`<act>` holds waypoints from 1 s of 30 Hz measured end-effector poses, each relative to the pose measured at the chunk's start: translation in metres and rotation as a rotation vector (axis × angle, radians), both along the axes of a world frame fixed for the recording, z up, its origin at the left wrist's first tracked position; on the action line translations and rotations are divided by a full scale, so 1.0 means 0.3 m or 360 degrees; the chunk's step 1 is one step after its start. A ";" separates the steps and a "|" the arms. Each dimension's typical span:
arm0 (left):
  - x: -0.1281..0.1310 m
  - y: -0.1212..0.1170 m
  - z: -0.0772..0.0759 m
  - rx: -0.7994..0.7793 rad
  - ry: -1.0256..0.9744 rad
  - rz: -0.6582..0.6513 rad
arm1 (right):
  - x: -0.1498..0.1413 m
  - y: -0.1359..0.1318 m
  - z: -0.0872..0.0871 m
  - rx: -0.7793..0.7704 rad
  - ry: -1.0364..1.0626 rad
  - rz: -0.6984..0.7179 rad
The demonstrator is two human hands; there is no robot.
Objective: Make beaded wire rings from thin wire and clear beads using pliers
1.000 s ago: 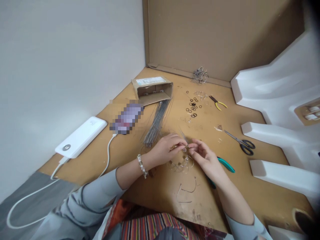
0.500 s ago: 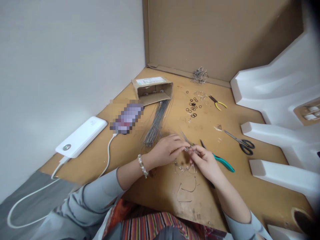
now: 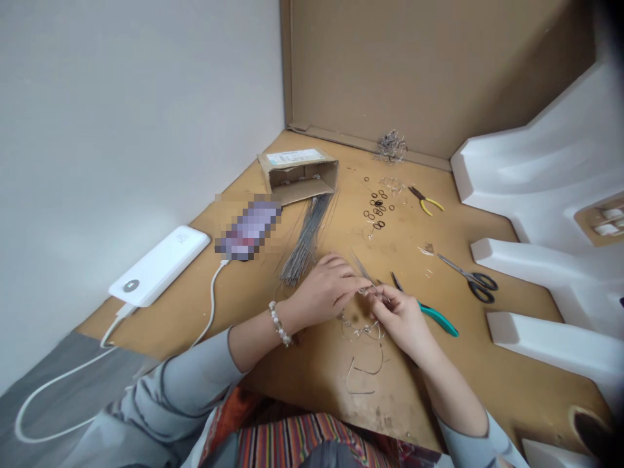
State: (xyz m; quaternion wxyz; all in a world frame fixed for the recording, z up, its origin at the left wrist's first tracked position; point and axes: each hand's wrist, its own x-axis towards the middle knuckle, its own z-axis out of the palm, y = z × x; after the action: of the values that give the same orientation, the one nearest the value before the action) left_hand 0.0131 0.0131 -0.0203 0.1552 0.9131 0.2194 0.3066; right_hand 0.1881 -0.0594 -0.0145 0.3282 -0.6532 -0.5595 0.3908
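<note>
A beaded wire loop (image 3: pixel 366 329) is pinched between the closed fingertips of the left hand (image 3: pixel 336 286) and right hand (image 3: pixel 400 315) above the tabletop (image 3: pixel 482 370), presumably for steadiness. Teal-handled pliers (image 3: pixel 441 320) lie beside the right hand, seemingly for easy reach; elbow room is left before the white moulded block's (image 3: pixel 541 335) edge.

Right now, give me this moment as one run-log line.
left hand: pinching beaded wirework | right hand: pinching same wirework | teal-handled pliers: on table, partly hidden by right hand | scissors: farther right
</note>
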 end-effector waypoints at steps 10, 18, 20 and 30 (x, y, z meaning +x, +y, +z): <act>-0.004 -0.011 0.019 0.0120 0.0054 0.0088 | 0.003 0.009 0.019 -0.0180 0.0448 -0.0078; -0.003 0.000 0.016 -0.0038 0.0116 0.0103 | 0.022 0.010 0.026 -0.0216 0.0576 -0.0037; -0.003 -0.002 0.015 -0.0013 0.0137 0.0104 | 0.026 0.010 0.020 -0.0188 0.0590 -0.0006; 0.004 -0.010 0.019 0.0246 0.0356 0.0060 | 0.016 0.002 -0.017 -0.0083 0.0248 -0.0082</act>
State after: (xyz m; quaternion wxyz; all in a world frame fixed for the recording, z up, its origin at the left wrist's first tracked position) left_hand 0.0142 0.0102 -0.0146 0.0530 0.9466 0.2282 0.2217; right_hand 0.1929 -0.0589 -0.0195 0.3637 -0.6433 -0.5048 0.4461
